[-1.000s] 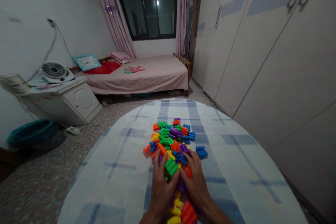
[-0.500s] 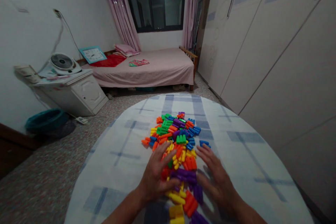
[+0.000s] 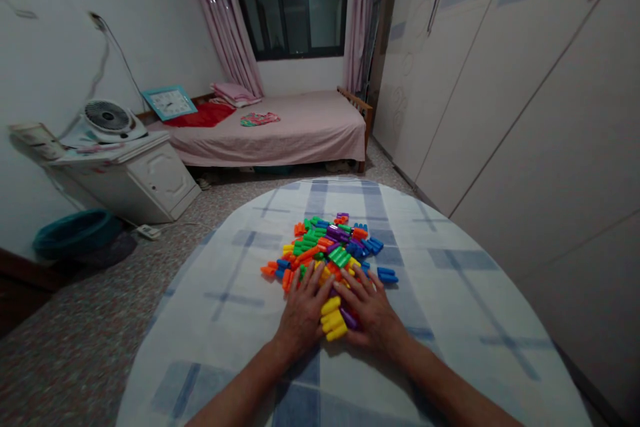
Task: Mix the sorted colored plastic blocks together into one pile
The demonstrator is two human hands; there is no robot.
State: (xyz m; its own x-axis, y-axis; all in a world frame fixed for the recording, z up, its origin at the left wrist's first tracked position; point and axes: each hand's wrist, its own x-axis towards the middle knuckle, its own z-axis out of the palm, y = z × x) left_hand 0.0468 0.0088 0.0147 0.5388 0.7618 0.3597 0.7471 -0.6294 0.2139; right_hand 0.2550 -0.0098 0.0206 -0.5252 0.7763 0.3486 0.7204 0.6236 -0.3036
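Observation:
A heap of plastic building blocks (image 3: 320,240) in orange, green, blue, purple and yellow lies on the round table. Against the near left side of the heap rests my left hand (image 3: 303,310), open, with its fingers spread over the blocks. My right hand (image 3: 370,307) is open too and lies flat over the near right side. A yellow block (image 3: 333,319) and a purple block (image 3: 350,317) show between the two hands. Under my palms and fingers more blocks are hidden. One blue block (image 3: 387,275) sits a little apart on the right.
The table (image 3: 450,320) has a white and blue checked cloth. Beyond it stands a bed (image 3: 310,127) with a pink cover. At the left are a white cabinet (image 3: 160,177) with a fan (image 3: 109,119) and a teal bin (image 3: 75,233); a wardrobe (image 3: 540,113) lines the right.
Both hands have moved forward and closer together. The near blocks have been pushed away from me into the heap, which is now more compact.

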